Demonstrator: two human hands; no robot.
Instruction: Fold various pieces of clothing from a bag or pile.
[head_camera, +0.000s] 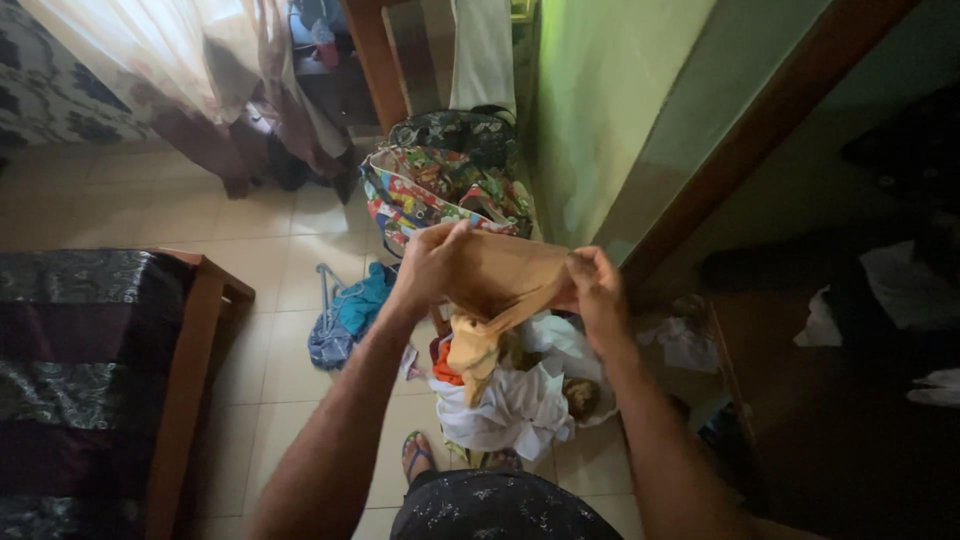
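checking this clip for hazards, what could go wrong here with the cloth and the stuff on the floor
1. The tan cloth is stretched between the left hand and right hand; its loose end hangs into the pile of clothes and might snag or drag pieces out.
2. The pile and the blue cloth lie on the tiled floor close to the sandalled foot, so a step forward could mean a trip or slip.

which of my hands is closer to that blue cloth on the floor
Left. Your left hand is just right of the blue cloth; your right hand is farther right, holding the tan garment's other end.
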